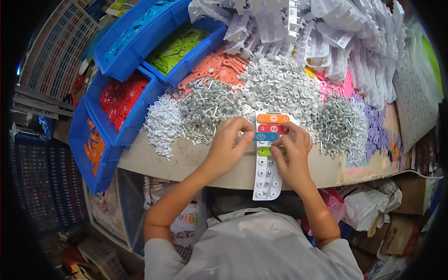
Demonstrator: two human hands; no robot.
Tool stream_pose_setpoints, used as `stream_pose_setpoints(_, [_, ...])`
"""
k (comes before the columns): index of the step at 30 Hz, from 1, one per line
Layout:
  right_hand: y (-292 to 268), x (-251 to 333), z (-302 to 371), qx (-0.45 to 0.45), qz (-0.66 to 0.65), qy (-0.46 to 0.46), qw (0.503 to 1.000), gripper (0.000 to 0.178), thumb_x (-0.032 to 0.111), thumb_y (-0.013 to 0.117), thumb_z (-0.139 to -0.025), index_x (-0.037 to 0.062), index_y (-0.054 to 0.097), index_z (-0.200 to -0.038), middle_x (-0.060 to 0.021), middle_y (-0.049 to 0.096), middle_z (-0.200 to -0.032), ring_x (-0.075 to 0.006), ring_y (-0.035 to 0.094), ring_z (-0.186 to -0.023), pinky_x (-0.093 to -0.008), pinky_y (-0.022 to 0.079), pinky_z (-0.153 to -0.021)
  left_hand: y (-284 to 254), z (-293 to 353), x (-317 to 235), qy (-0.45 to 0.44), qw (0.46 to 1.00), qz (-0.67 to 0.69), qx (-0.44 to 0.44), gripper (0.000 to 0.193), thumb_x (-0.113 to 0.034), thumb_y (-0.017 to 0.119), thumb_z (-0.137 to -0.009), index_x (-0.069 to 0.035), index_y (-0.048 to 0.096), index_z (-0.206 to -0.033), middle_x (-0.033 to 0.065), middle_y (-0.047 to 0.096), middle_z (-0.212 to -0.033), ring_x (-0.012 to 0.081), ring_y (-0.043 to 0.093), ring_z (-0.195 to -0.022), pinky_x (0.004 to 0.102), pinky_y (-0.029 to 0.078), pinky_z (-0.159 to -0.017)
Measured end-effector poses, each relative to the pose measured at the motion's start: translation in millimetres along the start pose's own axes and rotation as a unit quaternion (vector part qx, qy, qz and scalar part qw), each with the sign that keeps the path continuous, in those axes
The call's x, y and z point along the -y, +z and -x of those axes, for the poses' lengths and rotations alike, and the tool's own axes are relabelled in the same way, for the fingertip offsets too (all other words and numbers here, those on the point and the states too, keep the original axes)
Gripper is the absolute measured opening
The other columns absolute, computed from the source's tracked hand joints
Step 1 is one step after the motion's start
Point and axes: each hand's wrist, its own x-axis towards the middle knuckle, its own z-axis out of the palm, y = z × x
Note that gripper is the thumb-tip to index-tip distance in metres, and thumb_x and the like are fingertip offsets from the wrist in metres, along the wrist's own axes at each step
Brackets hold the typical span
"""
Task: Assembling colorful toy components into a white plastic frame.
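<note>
A long white plastic board (267, 179) lies in front of me, its lower end jutting past the table's near edge. Across its upper part sit an orange strip (273, 118), a red strip (268, 128) and a green strip (264, 151). Between the red and green ones is a blue plastic strip (265, 136). My left hand (227, 145) pinches its left end between thumb and fingers. My right hand (295, 151) is closed at its right end, the curled fingers partly hiding the red and green strips. Lower down, the board carries small white rings and metal pins.
Beyond the board lie heaps of white rings (280, 84), metal pins (205, 107) and small white pieces (163, 121). Blue bins (161, 86) with coloured strips stand at the left. White plastic parts (350, 42) are piled at the far right, near purple strips (374, 126).
</note>
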Motion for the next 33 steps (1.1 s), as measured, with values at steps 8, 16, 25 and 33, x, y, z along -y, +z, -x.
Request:
stream_pose_setpoints(8, [10, -7, 8, -0.064, 0.002, 0.058, 0.996, 0.065, 0.021, 0.082, -0.078, 0.0057, 0.050, -0.133, -0.0194, 0.043, -0.152, -0.0381, 0.037, -0.140, -0.0505, 0.023, -0.115, 38, -6, 7, -0.033, 0.999, -0.028, 0.000, 0.009, -0.013, 0.074, -0.083, -0.006, 0.068, -0.081, 0.0032, 0.059, -0.075, 0.0209, 0.055, -0.076, 0.0360, 0.041, -0.078])
stream_pose_setpoints(16, [13, -8, 9, -0.062, -0.023, 0.053, 0.996, 0.067, 0.024, 0.082, -0.080, 0.0049, 0.049, -0.135, -0.0192, 0.041, -0.152, -0.0384, 0.036, -0.140, -0.0520, 0.023, -0.113, 39, -7, 1, -0.006, 0.992, -0.121, -0.022, 0.011, -0.014, 0.077, -0.081, -0.009, 0.067, -0.079, 0.0007, 0.059, -0.071, 0.0214, 0.054, -0.073, 0.0377, 0.040, -0.075])
stream_pose_setpoints(25, [10, -8, 11, -0.073, -0.018, 0.053, 0.996, 0.062, 0.021, 0.081, -0.078, 0.0060, 0.053, -0.130, -0.0179, 0.046, -0.149, -0.0378, 0.038, -0.139, -0.0494, 0.024, -0.114, -13, -86, 30, 0.082, 0.955, -0.263, -0.112, 0.014, -0.020, 0.076, -0.084, -0.007, 0.071, -0.082, 0.0098, 0.071, -0.080, 0.0296, 0.067, -0.079, 0.0458, 0.048, -0.074])
stream_pose_setpoints(33, [-18, -15, -11, -0.120, 0.036, 0.027, 0.992, 0.039, 0.020, 0.077, -0.085, 0.0090, 0.062, -0.119, -0.0132, 0.055, -0.130, -0.0333, 0.047, -0.126, -0.0470, 0.028, -0.108, -45, -140, 59, -0.034, 0.848, -0.529, -0.010, 0.016, -0.022, 0.071, -0.082, -0.009, 0.075, -0.075, 0.0147, 0.074, -0.078, 0.0319, 0.072, -0.076, 0.0473, 0.049, -0.073])
